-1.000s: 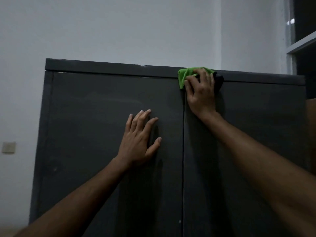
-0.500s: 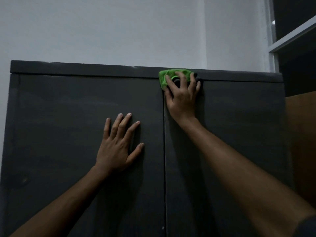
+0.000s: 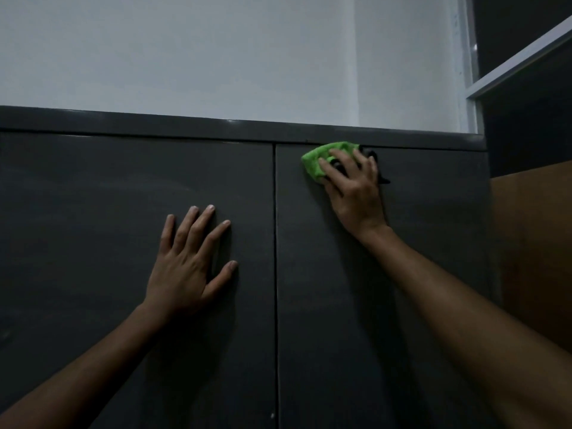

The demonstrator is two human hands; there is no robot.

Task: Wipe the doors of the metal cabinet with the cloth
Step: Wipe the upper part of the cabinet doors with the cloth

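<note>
A dark grey metal cabinet fills the view, with a left door and a right door meeting at a vertical seam. My right hand presses a bright green cloth flat against the top of the right door, just right of the seam; a dark part of the cloth shows past my fingers. My left hand rests flat on the left door with its fingers spread, holding nothing.
A white wall rises behind the cabinet top. To the right stand a brown wooden panel and a dark window with a pale frame.
My right hand has slid the cloth from the seam at the top edge rightward and slightly down onto the right door. The view has shifted right. My left hand stays on the left door.
</note>
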